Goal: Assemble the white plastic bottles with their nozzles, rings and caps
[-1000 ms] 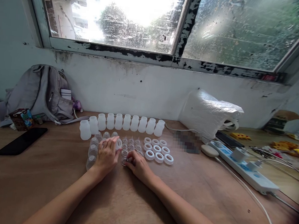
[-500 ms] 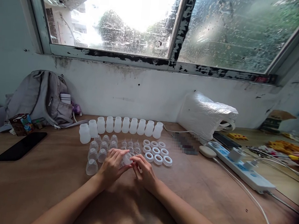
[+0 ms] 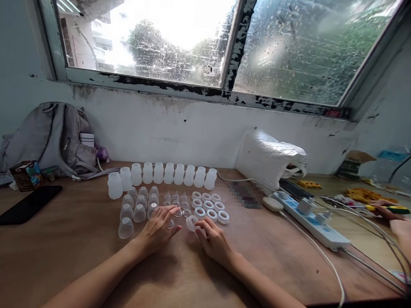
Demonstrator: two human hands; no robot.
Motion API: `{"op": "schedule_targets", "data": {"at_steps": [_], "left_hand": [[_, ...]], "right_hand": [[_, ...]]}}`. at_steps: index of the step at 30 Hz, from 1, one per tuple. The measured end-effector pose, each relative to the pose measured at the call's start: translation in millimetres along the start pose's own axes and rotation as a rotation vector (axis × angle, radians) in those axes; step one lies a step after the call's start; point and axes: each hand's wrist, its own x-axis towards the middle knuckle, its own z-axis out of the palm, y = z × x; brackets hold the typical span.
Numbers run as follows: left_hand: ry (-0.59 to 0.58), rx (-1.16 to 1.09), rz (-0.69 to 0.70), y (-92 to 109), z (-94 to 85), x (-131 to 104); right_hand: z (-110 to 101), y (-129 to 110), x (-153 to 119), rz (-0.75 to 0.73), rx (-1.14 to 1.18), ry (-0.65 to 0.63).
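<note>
My left hand (image 3: 159, 226) has its thumb and fingers apart over the near side of the small clear nipples (image 3: 176, 197), holding nothing. Between finger and thumb of my right hand (image 3: 212, 236) is a translucent ring (image 3: 191, 223), low over the table in front of the white rings (image 3: 208, 205). Clear domed caps (image 3: 140, 212) stand in rows left of the nipples. Behind them runs a line of frosted bottles (image 3: 168, 174).
A grey backpack (image 3: 53, 140), a small box (image 3: 25, 174) and a black phone (image 3: 28, 204) lie left. Rightward are a silvery bag (image 3: 269, 159), a round white device (image 3: 272, 204) and a power strip (image 3: 314, 223) with cables. Another person's hand (image 3: 384, 209) holds a screwdriver (image 3: 397, 209).
My hands have moved apart. My right hand has carried the clear piece rightward, toward the white rings, and my left hand has let go of it. The view has shifted, showing more of the other person's arm.
</note>
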Motion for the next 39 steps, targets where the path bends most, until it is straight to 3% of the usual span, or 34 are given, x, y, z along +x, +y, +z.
{"op": "schedule_targets", "data": {"at_steps": [7,17,27,39], "left_hand": [[0.022,0.029,-0.023,0.0,0.6,-2.3],[0.044,0.044,-0.025,0.7,-0.6,-6.6],[-0.024,-0.091,-0.136,0.2,0.3,-10.4],[-0.057,-0.144,-0.180,-10.0,5.6,-11.2]], "right_hand": [[-3.8,11.0,-7.9,0.194,-0.249,0.001],[-8.9,1.3,-8.7,0.190,-0.252,0.048],[-11.0,4.8,-8.9,0.324,-0.211,0.110],[-8.3,5.7,-8.3,0.274,-0.235,0.074]]}}
